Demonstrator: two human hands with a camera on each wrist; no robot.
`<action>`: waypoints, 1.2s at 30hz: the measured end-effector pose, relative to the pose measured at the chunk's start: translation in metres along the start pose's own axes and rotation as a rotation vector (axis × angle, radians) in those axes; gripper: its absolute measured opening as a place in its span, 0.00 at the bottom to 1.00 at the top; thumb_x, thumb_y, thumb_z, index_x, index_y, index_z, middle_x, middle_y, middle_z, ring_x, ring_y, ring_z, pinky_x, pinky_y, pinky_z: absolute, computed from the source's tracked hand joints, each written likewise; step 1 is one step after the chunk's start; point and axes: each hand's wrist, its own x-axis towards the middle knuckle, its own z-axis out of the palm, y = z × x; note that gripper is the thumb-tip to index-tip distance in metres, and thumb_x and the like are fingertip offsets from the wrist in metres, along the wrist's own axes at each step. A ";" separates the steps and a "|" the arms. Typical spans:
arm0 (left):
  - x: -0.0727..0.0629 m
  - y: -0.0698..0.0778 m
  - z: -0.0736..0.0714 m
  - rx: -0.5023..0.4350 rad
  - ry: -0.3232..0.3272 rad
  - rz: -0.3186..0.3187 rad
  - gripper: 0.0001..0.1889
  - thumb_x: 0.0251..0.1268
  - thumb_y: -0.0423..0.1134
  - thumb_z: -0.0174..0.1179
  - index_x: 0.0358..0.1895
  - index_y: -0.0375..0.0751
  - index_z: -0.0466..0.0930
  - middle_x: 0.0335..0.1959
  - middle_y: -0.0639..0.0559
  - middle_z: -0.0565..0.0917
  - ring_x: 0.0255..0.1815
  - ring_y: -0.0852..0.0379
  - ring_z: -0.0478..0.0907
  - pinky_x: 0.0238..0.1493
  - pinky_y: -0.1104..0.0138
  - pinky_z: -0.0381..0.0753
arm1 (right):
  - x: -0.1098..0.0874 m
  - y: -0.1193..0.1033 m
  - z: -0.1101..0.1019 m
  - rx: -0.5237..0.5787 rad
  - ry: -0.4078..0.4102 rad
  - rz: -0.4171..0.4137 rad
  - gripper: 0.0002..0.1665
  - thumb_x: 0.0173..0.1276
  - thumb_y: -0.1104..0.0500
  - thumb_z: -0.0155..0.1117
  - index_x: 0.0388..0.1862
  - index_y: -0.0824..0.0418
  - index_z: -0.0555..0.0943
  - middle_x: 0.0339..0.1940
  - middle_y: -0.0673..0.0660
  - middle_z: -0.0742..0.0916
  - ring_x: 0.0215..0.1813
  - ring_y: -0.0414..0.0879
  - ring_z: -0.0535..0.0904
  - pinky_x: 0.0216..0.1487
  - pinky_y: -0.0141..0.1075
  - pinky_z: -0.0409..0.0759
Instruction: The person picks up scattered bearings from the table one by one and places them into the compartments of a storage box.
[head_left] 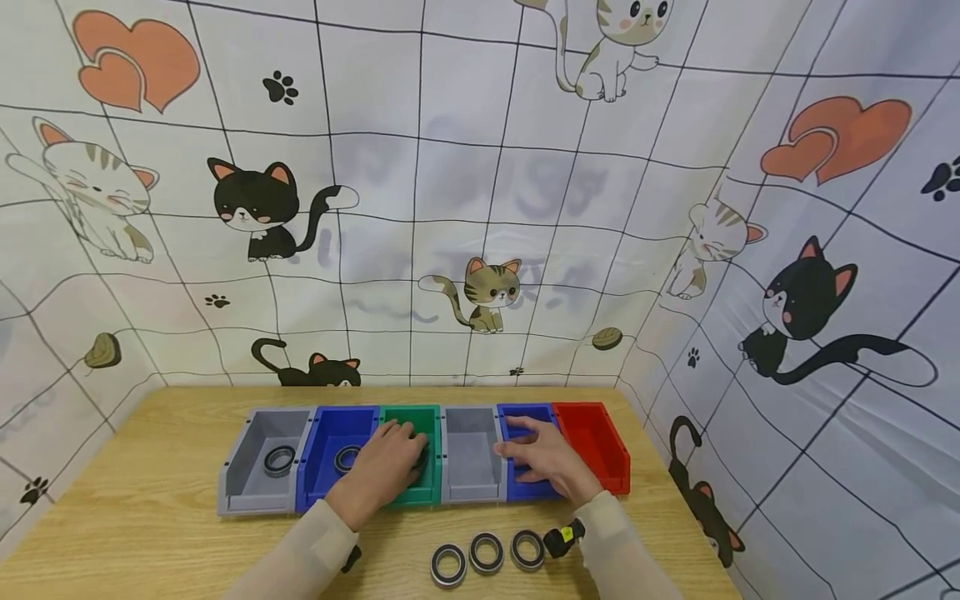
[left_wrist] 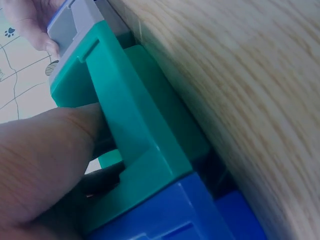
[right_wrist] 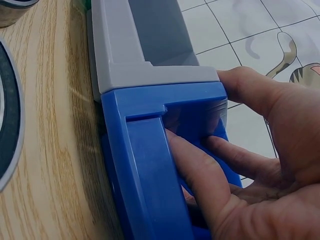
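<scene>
My left hand (head_left: pixel 386 462) reaches into the green bin (head_left: pixel 433 493), fingers bent down and thumb inside in the left wrist view. It pinches a dark ring-shaped bearing (head_left: pixel 422 458), mostly hidden by the fingers. My right hand (head_left: pixel 546 454) is over the right-hand blue bin (head_left: pixel 534 490). Its thumb and some fingers dip inside, spread apart, while another fingertip lies by the wall shared with the grey bin; nothing shows between them. One bearing (head_left: pixel 279 460) lies in the leftmost grey bin (head_left: pixel 258 503). Another bearing (head_left: pixel 347 457) sits in the left blue bin (head_left: pixel 339 418), partly behind my left hand.
Three bearings lie in a row on the wooden table (head_left: pixel 172 467) before the bins: a left one (head_left: pixel 448 566), a middle one (head_left: pixel 487 553) and a right one (head_left: pixel 527 550). A grey bin (head_left: pixel 471 492) stands between my hands; a red bin (head_left: pixel 600 433) ends the row.
</scene>
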 end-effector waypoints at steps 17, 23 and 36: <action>-0.018 -0.011 -0.015 -0.304 0.164 -0.115 0.21 0.75 0.38 0.82 0.67 0.39 0.91 0.65 0.38 0.88 0.63 0.38 0.88 0.59 0.44 0.94 | -0.001 0.001 0.001 -0.020 0.026 0.031 0.50 0.75 0.49 0.87 0.90 0.57 0.76 0.69 0.68 0.91 0.57 0.58 0.94 0.56 0.57 0.99; -0.030 -0.019 -0.019 -0.381 0.202 -0.284 0.28 0.78 0.40 0.80 0.76 0.37 0.86 0.72 0.31 0.82 0.68 0.32 0.84 0.50 0.46 0.94 | -0.001 0.001 0.002 -0.014 0.024 0.029 0.50 0.75 0.49 0.87 0.90 0.56 0.76 0.70 0.68 0.91 0.59 0.59 0.94 0.57 0.58 0.98; -0.038 -0.038 -0.023 -0.555 0.079 -0.477 0.35 0.84 0.46 0.74 0.80 0.25 0.76 0.62 0.28 0.88 0.53 0.39 0.90 0.49 0.43 0.95 | -0.003 -0.001 0.002 -0.012 0.026 0.040 0.52 0.74 0.48 0.88 0.90 0.57 0.76 0.71 0.69 0.90 0.57 0.57 0.94 0.56 0.56 0.99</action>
